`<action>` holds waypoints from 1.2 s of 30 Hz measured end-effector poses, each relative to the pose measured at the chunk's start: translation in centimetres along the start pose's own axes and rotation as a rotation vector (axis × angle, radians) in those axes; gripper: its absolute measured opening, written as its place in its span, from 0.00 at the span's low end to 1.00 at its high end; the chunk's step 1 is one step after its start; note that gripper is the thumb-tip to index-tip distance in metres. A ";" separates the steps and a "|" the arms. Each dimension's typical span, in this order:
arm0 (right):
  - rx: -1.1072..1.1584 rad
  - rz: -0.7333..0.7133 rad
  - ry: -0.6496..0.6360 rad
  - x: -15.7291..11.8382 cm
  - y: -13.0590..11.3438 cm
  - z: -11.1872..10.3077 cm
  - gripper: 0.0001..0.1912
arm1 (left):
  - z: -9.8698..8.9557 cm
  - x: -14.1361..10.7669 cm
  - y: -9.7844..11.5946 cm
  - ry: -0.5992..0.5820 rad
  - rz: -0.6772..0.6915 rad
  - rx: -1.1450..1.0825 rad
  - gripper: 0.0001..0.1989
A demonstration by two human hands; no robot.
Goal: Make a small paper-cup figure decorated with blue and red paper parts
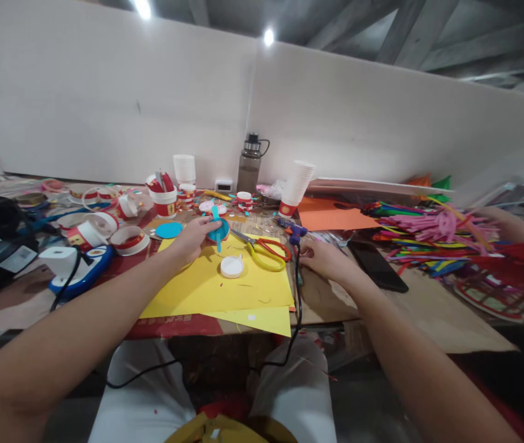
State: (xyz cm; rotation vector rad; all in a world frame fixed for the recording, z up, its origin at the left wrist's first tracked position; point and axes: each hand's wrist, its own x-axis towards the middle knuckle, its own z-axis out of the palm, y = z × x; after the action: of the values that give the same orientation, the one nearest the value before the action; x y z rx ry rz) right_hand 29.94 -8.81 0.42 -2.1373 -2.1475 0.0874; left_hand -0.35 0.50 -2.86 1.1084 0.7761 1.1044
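Note:
My left hand (192,240) pinches a blue paper disc (218,230) with light-blue strips across it, held over the yellow sheets (183,295). My right hand (324,261) is low over the cardboard, just right of a purple glue gun (295,232). Its fingers are bent inward, and what they hold, if anything, is hidden. A white round cup piece (231,266) lies on the yellow paper. Scissors with yellow handles (268,258) rest between my hands, beside a red-handled tool (275,247). Another blue disc (168,230) lies left of my left hand.
Cut cup rings (129,241) and a blue-and-white device (81,271) stand at left. Behind are a bottle (249,166) and stacked paper cups (297,184). At right lie a black phone (377,264) and colourful fuzzy stems (432,231). The gun's cord (297,307) hangs over the front edge.

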 end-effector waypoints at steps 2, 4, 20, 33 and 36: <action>-0.065 0.007 -0.024 0.2 -0.5 0.4 0.08 | 0.0 0.0 0.0 -0.007 -0.001 0.005 0.11; -0.120 0.031 -0.025 0.4 -1.0 0.4 0.10 | -0.1 0.1 0.0 0.000 -0.008 0.003 0.11; -0.505 0.071 -0.112 -2.8 1.6 -2.3 0.14 | 0.5 -0.3 0.7 0.027 -0.018 -0.071 0.09; 0.220 0.050 0.479 -3.8 0.9 -4.4 0.08 | 1.0 -0.8 0.9 -0.044 0.004 -0.046 0.14; 0.650 -0.134 0.531 -2.0 -3.1 -3.5 0.08 | 1.2 -1.0 0.9 -0.072 0.031 -0.061 0.13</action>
State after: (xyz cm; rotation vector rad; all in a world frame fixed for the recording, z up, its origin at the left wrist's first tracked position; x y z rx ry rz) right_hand 27.24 -10.94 4.20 -1.4432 -1.6440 0.1583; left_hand 0.15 -0.74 -1.70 1.1059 0.6666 1.1015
